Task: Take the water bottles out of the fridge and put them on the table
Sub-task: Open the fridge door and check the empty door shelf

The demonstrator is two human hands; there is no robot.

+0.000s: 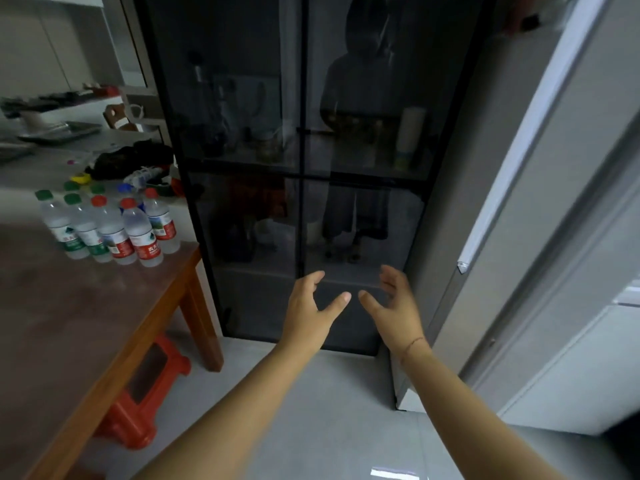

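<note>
Several clear water bottles (114,230) with red, green and blue caps stand grouped at the far right end of the brown wooden table (69,323). My left hand (310,313) and my right hand (393,306) hang side by side in mid-air, fingers spread and relaxed, holding nothing, in front of a dark glass-door cabinet (301,168). The grey fridge (571,220) stands at the right, with its door edge angled toward me. No bottle shows inside it from here.
A red plastic stool (145,396) sits under the table's right end. Behind the bottles lie dark clutter and a tipped bottle (142,176). A counter with trays (52,133) runs along the back left. Grey floor tiles lie below my arms.
</note>
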